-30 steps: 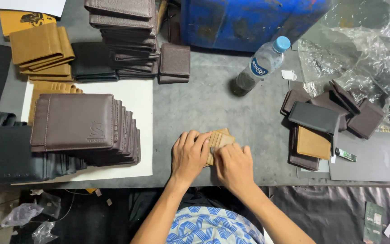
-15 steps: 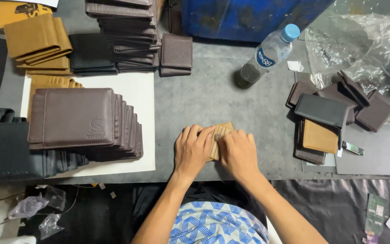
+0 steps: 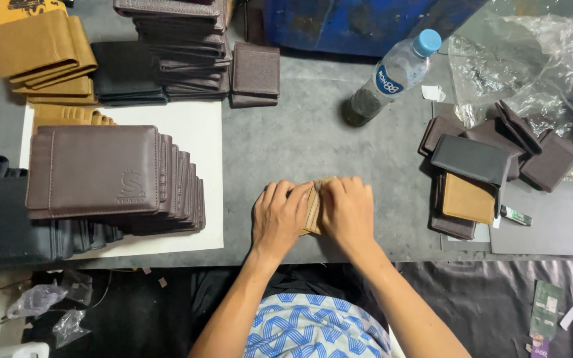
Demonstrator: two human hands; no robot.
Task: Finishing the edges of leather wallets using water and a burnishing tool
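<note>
A tan wallet (image 3: 313, 209) is pressed flat near the front edge of the counter (image 3: 300, 142). It is covered by the left hand (image 3: 280, 215) and right hand (image 3: 347, 211), fingers laid down, likely so its fold is kept closed. Brown wallets (image 3: 101, 174) are stacked at the left edge.

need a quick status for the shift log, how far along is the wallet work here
Done, it seems: brown wallets stacked at left. In hand: left hand and right hand press a tan wallet flat on the table. Apparently left: the loose wallet pile at right.
</note>
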